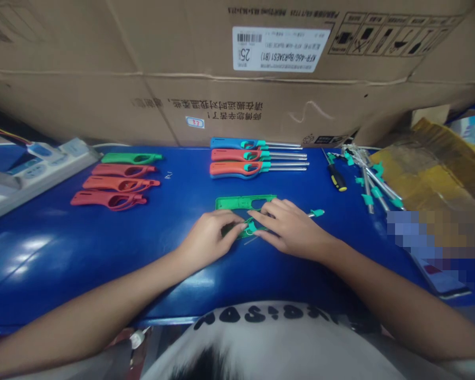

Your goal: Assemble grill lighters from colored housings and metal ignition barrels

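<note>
Both my hands meet over a half-built gas lighter with a green handle shell. My left hand (214,232) is closed, thumb and forefinger pinching the shell's near edge beside a teal trigger (250,228). From the other side my right hand (291,227) curls over the same lighter, its fingertips at the trigger and thin wires. Beyond my right knuckles sticks out the metal tube with a teal tip (317,213). Just behind lies an open green half shell (237,202), its hollow side up, close to my right fingers. My fingers hide most of the lighter in hand.
Finished-looking lighters (237,154) lie stacked at the back. Several red, orange and green handle shells (108,199) are at left by a power strip (59,169). A screwdriver (336,178), metal tubes (370,195) and a phone (439,274) lie right. A cardboard box (142,53) walls the back.
</note>
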The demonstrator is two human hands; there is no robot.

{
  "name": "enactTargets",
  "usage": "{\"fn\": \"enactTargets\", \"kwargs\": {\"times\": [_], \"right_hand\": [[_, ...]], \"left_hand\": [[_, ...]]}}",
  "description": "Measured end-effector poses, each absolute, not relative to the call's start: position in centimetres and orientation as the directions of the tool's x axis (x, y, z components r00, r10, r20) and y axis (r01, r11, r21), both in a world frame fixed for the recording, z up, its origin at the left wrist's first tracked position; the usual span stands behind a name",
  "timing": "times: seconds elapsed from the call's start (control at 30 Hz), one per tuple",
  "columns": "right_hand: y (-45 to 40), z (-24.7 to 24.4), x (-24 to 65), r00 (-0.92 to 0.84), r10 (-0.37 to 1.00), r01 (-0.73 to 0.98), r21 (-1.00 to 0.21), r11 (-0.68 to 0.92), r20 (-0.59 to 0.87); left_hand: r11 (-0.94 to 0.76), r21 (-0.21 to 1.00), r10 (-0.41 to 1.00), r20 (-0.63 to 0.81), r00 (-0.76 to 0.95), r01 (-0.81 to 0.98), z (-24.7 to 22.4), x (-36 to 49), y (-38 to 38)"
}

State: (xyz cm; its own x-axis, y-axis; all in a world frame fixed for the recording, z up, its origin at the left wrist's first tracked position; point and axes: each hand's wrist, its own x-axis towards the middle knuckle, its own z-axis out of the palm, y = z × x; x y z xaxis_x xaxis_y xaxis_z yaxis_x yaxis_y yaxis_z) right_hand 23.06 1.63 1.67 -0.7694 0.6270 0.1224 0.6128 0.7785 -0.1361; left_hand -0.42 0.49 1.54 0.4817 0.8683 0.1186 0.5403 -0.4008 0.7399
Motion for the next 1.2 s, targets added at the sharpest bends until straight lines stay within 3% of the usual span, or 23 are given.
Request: {"fn": "enactTargets", "kwargs": {"times": [0.47,0.6,0.77,0.97,1.1,1.2], "right_hand": [[1.8,2.0,23.6,-0.76,0.642,0.598,-0.275,0.753,0.105],[2.1,2.3,24.5,-0.744,0.666,0.622,-0.309,0.72,0.057],[2.9,2.7,26.1,-0.72,0.693,0.655,-0.303,0.693,0.028],[3.0,2.8,26.0,-0.687,0.72,0.684,-0.244,0.687,0.102],[3.6,3.2,26.8,-0.656,0.733,0.662,-0.33,0.674,0.18],[5.6,3.9,29.5,-0.479,0.828,0.748,-0.357,0.559,0.292]], "left_hand": [[-0.434,0.772,0.828,0.137,0.544,0.465,1.4,-0.9,0.9],[-0.616,0.619,0.723,0.199,0.662,0.487,1.4,-1.0,0.4],[-0.759,0.388,0.614,0.161,0.773,0.522,1.2,-1.1,-0.2],[-0.793,0.317,0.586,0.165,0.793,0.521,0.7,-1.3,0.1],[-0.799,0.301,0.585,0.188,0.789,0.52,0.5,-1.5,0.2],[-0.801,0.285,0.586,0.191,0.788,0.527,0.4,-1.7,0.3]]}}
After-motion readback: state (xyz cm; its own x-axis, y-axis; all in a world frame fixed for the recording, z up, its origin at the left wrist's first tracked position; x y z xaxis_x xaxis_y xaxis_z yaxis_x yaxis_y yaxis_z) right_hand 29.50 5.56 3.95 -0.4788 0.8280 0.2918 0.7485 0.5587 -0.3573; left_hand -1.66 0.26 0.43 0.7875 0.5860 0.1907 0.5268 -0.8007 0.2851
